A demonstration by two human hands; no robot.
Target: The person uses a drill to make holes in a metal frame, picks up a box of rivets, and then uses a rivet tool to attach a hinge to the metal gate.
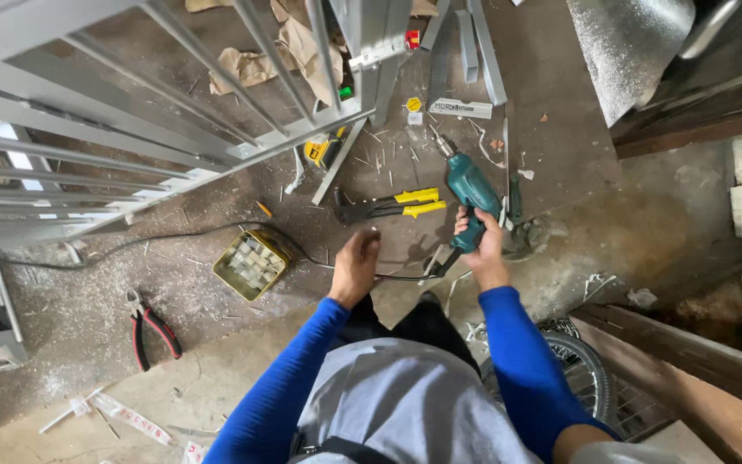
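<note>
Below, on the dusty concrete floor [88,326], a teal electric drill [471,193] is held by the right hand [481,249], whose fingers are wrapped tightly about the grip; the chuck and bit are pointed away from the person, up and to the left in the view. A black cable [182,236] is seen running from under the drill's handle across the floor to the left. The left hand [355,265] is lowered just beside the drill hand, its fingers curled loosely downward; whether anything is pinched in it cannot be told. Just beyond the left hand, a tool with yellow handles [392,204] is laid flat on the floor. To the left, a small yellow crate [251,264] filled with pale pieces is set, and farther left red-handled pliers [152,328] are lying open. A grey metal gate frame [130,129] with bars is stretched across the upper left, with crumpled brown paper [251,64] behind it. Both arms are covered by blue sleeves [513,352]. A wheel's tyre [590,369] is seen at the lower right.
</note>
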